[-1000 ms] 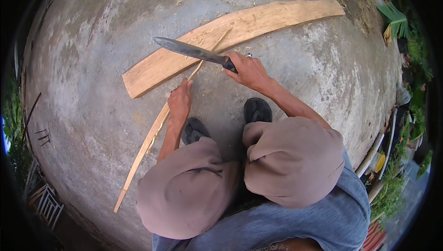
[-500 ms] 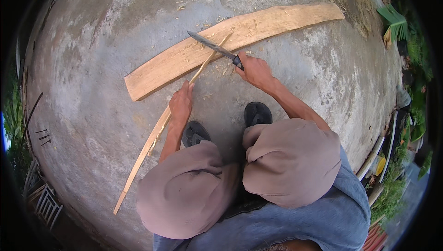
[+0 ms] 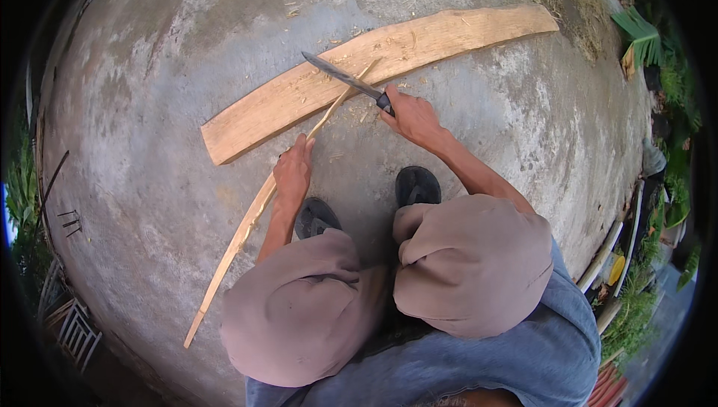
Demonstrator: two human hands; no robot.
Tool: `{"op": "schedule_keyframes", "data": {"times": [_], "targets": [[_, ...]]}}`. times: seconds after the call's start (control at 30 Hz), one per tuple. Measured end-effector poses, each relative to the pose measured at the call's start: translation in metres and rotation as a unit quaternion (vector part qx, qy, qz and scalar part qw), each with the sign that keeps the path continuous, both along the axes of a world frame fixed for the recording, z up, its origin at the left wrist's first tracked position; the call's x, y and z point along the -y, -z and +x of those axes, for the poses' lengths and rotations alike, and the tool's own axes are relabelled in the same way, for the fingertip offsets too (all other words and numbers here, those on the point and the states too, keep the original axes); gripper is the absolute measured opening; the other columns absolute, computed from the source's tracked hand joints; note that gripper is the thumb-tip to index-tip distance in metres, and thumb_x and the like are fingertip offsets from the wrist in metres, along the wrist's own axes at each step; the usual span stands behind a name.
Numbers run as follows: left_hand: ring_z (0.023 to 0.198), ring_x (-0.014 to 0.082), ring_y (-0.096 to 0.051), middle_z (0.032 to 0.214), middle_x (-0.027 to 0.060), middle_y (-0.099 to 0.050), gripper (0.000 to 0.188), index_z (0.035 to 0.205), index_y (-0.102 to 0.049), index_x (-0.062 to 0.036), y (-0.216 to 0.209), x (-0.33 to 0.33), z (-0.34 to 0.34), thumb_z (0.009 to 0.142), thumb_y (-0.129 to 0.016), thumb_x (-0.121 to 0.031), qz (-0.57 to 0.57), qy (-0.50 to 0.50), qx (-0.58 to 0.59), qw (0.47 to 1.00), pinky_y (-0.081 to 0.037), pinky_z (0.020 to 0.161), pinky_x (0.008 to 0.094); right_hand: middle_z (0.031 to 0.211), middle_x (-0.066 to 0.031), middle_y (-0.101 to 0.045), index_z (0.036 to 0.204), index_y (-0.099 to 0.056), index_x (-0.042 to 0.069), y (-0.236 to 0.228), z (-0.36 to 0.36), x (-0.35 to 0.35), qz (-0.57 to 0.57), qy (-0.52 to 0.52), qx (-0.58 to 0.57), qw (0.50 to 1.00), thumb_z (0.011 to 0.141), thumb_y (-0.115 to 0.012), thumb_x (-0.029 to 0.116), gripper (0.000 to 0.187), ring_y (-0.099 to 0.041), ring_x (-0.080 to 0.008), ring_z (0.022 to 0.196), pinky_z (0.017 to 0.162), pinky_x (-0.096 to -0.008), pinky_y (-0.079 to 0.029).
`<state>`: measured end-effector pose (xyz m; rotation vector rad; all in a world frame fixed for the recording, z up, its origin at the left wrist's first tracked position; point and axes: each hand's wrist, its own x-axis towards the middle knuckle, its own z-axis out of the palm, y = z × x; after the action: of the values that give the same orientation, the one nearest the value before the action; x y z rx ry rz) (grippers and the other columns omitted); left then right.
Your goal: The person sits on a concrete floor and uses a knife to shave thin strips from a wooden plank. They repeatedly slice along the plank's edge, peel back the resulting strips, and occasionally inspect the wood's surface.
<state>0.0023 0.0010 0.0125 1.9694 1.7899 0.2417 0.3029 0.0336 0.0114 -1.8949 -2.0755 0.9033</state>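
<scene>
Head view: crouched worker, feet in dark sandals (image 3: 417,186) at mid-frame, on a concrete floor (image 3: 134,153). Left hand (image 3: 293,168), just left of centre, is closed round a narrow wooden strip (image 3: 235,242) running from lower left to upper centre. Grip falls partway along, probably to steady the strip while leaving its upper length bare for the blade. Right hand (image 3: 413,115), upper centre, is wrapped round the dark handle of a long knife (image 3: 336,73), blade pointing to the upper left and crossing the strip near its far end; cannot tell how firmly edge meets wood. Far end overlaps a broad plank (image 3: 464,29) slanting across the upper frame; plank seems to serve as a rest, though contact is unclear. Pale shavings (image 3: 292,12) lie on plank and floor around the crossing. Knees (image 3: 471,265) sit apart at lower centre and right, which likely gives the forearms room.
</scene>
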Motion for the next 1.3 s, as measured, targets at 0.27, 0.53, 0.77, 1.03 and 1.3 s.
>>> {"op": "schedule_keyframes", "data": {"times": [0.27, 0.53, 0.77, 1.03, 1.3], "targets": [[0.089, 0.0510, -0.068, 0.090, 0.0273, -0.071, 0.030, 0.117, -0.061, -0.0079, 0.006, -0.005, -0.001, 0.109, -0.051, -0.035, 0.011, 0.001, 0.025, 1.000, -0.052, 0.074, 0.0595, 0.083, -0.0071, -0.066, 0.113, -0.061, 0.000, -0.011, 0.002, 0.011, -0.174, 0.225, -0.418, 0.862, 0.100, -0.070, 0.045, 0.048, -0.063, -0.0128, 0.060, 0.054, -0.0294, -0.052], [0.089, 0.0495, -0.067, 0.092, 0.0266, -0.071, 0.030, 0.121, -0.063, -0.0100, 0.007, -0.001, -0.002, 0.109, -0.052, -0.035, -0.001, -0.001, 0.017, 1.000, -0.051, 0.074, 0.0596, 0.068, -0.0034, -0.060, 0.099, -0.059, 0.002, -0.034, 0.007, -0.011, -0.030, 0.267, -0.342, 0.901, 0.101, -0.069, 0.039, 0.039, -0.059, -0.0121, 0.052, 0.048, -0.0283, -0.049], [0.088, 0.0521, -0.067, 0.090, 0.0285, -0.071, 0.035, 0.125, -0.065, -0.0066, 0.007, -0.006, -0.008, 0.109, -0.053, -0.036, 0.035, 0.014, 0.016, 0.999, -0.052, 0.073, 0.0587, 0.070, -0.0030, -0.058, 0.095, -0.059, 0.004, -0.024, 0.019, -0.017, -0.282, 0.217, -0.420, 0.835, 0.099, -0.072, 0.038, 0.036, -0.058, -0.0120, 0.051, 0.044, -0.0296, -0.048], [0.086, 0.0520, -0.067, 0.091, 0.0290, -0.071, 0.035, 0.124, -0.066, -0.0066, 0.009, -0.005, -0.008, 0.108, -0.055, -0.036, 0.029, 0.014, 0.020, 0.999, -0.052, 0.073, 0.0585, 0.067, -0.0038, -0.059, 0.095, -0.059, 0.002, -0.032, -0.002, -0.014, -0.075, 0.296, -0.402, 0.863, 0.101, -0.070, 0.041, 0.040, -0.058, -0.0119, 0.052, 0.047, -0.0305, -0.049], [0.092, 0.0485, -0.068, 0.096, 0.0261, -0.072, 0.036, 0.126, -0.067, -0.0064, 0.009, -0.004, -0.012, 0.107, -0.057, -0.036, 0.081, 0.018, 0.025, 0.996, -0.053, 0.079, 0.0563, 0.067, -0.0038, -0.059, 0.094, -0.058, 0.003, -0.018, 0.001, -0.017, -0.244, 0.223, -0.386, 0.861, 0.100, -0.070, 0.039, 0.038, -0.057, -0.0125, 0.049, 0.045, -0.0307, -0.049]]}}
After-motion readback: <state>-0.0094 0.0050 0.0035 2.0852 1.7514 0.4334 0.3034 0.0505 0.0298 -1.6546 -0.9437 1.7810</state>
